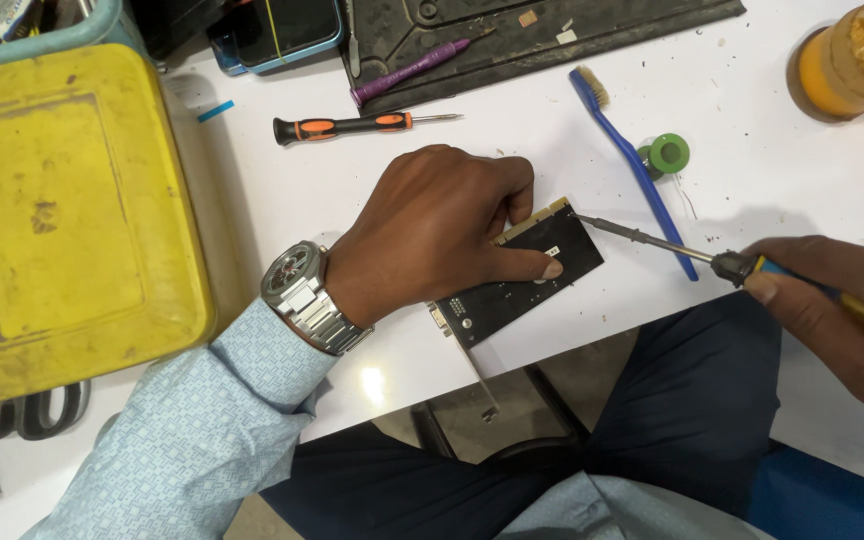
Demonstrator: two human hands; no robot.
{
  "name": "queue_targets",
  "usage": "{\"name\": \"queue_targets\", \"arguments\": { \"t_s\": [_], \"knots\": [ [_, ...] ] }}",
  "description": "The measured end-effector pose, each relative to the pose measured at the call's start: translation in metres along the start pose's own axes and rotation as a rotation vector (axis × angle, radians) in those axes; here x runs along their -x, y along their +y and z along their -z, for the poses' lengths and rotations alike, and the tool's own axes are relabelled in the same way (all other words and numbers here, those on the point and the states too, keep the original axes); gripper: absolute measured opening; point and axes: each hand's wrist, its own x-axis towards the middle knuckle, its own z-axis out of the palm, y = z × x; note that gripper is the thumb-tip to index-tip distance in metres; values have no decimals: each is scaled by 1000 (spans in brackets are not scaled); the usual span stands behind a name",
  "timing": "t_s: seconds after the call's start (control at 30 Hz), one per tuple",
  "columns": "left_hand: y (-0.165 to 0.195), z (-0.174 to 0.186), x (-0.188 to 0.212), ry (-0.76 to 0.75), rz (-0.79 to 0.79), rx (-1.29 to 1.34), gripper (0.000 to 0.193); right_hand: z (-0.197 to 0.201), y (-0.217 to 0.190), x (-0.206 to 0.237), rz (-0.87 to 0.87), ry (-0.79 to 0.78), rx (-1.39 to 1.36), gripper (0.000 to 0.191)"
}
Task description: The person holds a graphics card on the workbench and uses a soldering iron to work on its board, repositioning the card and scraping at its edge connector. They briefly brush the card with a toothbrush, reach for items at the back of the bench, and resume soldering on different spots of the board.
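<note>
A black circuit board (527,280) with a gold edge connector lies on the white table (752,180), near its front edge. My left hand (432,230) presses down on the board, thumb flat on its top face. My right hand (837,310) grips a soldering iron (652,243) by its blue-yellow handle. The iron's thin metal tip touches the board's upper right corner, next to the gold contacts.
A yellow tin box (62,210) fills the left side. Behind the board lie an orange-black screwdriver (352,126), a purple tool (407,72), a blue brush (632,160), a green solder spool (668,153), a phone (282,30), a dark mat (552,30) and an orange jar (852,60).
</note>
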Motion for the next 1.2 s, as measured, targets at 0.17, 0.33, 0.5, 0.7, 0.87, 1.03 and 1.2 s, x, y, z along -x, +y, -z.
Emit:
{"name": "queue_targets", "arguments": {
  "t_s": [0.17, 0.33, 0.5, 0.7, 0.87, 1.03, 1.2],
  "knots": [
    [0, 1, 0, -9, 15, -15, 46, 0, 3, -5, -69, -90, -1, 39],
    [-1, 0, 0, -28, 28, -21, 46, -3, 6, -6, -74, -128, 35, 41],
    [-2, -1, 0, -12, 15, -20, 47, -6, -4, 1, -46, -67, 30, 41],
    [-1, -1, 0, -17, 19, -26, 47, 3, -27, 15, -80, -73, 211, 40],
    [0, 0, 0, -27, 27, -22, 46, 9, -36, 16, -79, -83, 203, 39],
    [1, 2, 0, -13, 19, -20, 46, 10, -32, 11, -107, -121, 114, 41],
    [1, 2, 0, -4, 0, -22, 46, 3, -20, 11, -148, -152, 78, 42]
  ]
}}
